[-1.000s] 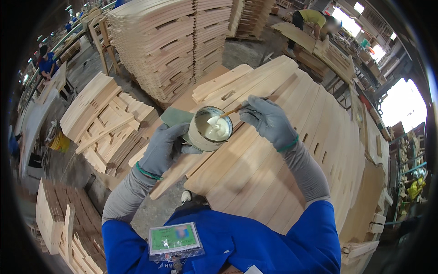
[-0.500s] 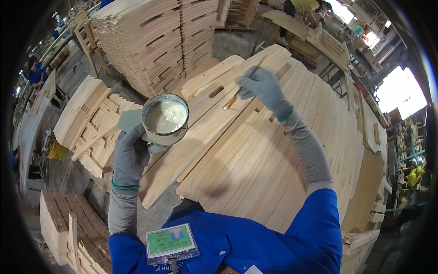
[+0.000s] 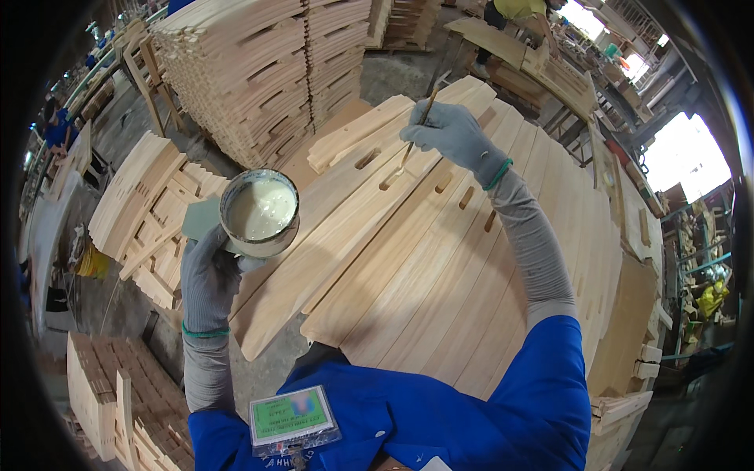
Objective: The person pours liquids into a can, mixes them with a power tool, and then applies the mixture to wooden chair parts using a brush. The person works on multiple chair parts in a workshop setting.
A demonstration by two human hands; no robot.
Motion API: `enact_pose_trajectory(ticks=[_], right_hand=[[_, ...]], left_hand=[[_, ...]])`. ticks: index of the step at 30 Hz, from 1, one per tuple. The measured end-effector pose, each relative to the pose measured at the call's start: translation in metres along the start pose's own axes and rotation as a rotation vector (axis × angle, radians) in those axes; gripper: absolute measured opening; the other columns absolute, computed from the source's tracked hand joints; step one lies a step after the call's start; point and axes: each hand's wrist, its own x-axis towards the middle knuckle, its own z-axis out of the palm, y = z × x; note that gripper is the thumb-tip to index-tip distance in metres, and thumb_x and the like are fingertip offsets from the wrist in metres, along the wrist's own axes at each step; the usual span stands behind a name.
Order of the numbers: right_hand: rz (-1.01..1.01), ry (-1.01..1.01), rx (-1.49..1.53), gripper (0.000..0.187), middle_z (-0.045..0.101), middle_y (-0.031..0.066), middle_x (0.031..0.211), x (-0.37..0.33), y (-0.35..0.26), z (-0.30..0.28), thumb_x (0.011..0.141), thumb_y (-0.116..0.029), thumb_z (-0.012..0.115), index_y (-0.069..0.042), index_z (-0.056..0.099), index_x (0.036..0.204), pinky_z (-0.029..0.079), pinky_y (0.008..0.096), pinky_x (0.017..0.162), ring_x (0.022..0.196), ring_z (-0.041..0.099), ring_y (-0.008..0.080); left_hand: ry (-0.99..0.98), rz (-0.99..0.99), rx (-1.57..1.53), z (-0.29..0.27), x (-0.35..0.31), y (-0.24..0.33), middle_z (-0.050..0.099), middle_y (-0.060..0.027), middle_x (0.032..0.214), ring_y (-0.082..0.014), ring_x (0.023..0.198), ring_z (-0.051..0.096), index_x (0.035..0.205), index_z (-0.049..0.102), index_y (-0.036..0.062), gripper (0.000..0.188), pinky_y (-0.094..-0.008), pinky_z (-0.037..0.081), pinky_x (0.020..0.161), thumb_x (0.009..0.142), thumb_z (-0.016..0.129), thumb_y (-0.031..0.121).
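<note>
Right hand [image 3: 452, 137], head view, pinches a slender stick [image 3: 430, 106] above a slotted board [image 3: 345, 224]; left hand [image 3: 210, 275] grips a cup [image 3: 265, 248] of white paste [image 3: 263, 206]; a tall board stack [image 3: 243, 74] stands beyond, a lower pile [image 3: 129, 196] at left; the stick's long axis slants, lower tip pointing down toward the person, near a slot [image 3: 385, 185].

Left grip [image 3: 210, 271], gray-gloved, holds round pot [image 3: 267, 247] of whitish paste [image 3: 263, 209]; gray-green sheet [image 3: 201, 220] beside it. Right grip [image 3: 452, 135], gloved, has thin stick [image 3: 429, 107] slanting down, lower end near slot [image 3: 385, 186] in pale board [image 3: 334, 228]. More boards [image 3: 424, 275] side by side, rightward. Tall wood stack [image 3: 251, 78] beyond.
</note>
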Motion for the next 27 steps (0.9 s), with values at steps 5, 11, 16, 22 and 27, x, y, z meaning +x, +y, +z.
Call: enact_pose_trajectory(ticks=[5,11,16,22,27], right_hand=[[0.046,-0.172,0.174,0.017,0.062,0.0041,0.073,0.002,-0.018,0.023,0.081,-0.015,0.072,-0.001,0.062,0.081,0.049,0.0234,0.059,0.063,0.058,0.0098],[0.068,-0.140,0.377,0.011,0.065,0.0043,0.078,0.001,0.006,-0.021,0.081,-0.010,0.070,-0.002,0.063,0.083,0.051,0.0231,0.065,0.069,0.062,0.0109],[-0.206,-0.097,-0.004,0.014,0.067,0.0064,0.084,-0.021,-0.008,-0.055,0.083,-0.007,0.064,0.001,0.066,0.095,0.051,0.0252,0.069,0.076,0.063,0.0140],[-0.214,-0.033,-0.334,0.033,0.068,0.0125,0.096,-0.039,0.028,-0.042,0.088,-0.010,0.056,-0.006,0.060,0.121,0.051,0.0313,0.080,0.086,0.065,0.0249],[-0.364,-0.094,-0.814,0.043,0.062,0.0198,0.117,-0.026,0.070,-0.039,0.094,-0.027,0.055,-0.005,0.052,0.131,0.047,0.0341,0.093,0.110,0.059,0.0332]], left_hand=[[0.109,0.059,0.014,-0.007,-0.005,0.002,0.062,-0.0152,0.111,-0.0210,0.095,0.067,0.120,0.049,-0.0039,0.029,-0.0304,0.061,0.071,0.095,0.049,0.012],[-0.024,0.037,0.038,-0.005,-0.013,0.011,0.062,-0.0147,0.112,-0.0213,0.097,0.066,0.121,0.050,-0.0042,0.031,-0.0321,0.059,0.079,0.095,0.048,0.013],[-0.011,0.082,0.067,-0.028,-0.020,0.016,0.058,-0.0152,0.119,-0.0240,0.104,0.063,0.124,0.048,-0.0034,0.033,-0.0330,0.058,0.082,0.098,0.044,0.016],[0.014,0.141,0.089,-0.046,-0.024,0.019,0.058,-0.0132,0.117,-0.0204,0.104,0.061,0.122,0.049,-0.0050,0.032,-0.0326,0.057,0.082,0.098,0.044,0.016],[0.070,0.418,0.394,-0.075,-0.050,0.019,0.057,-0.0129,0.118,-0.0198,0.108,0.059,0.126,0.048,-0.0037,0.032,-0.0333,0.055,0.087,0.096,0.045,0.007]])
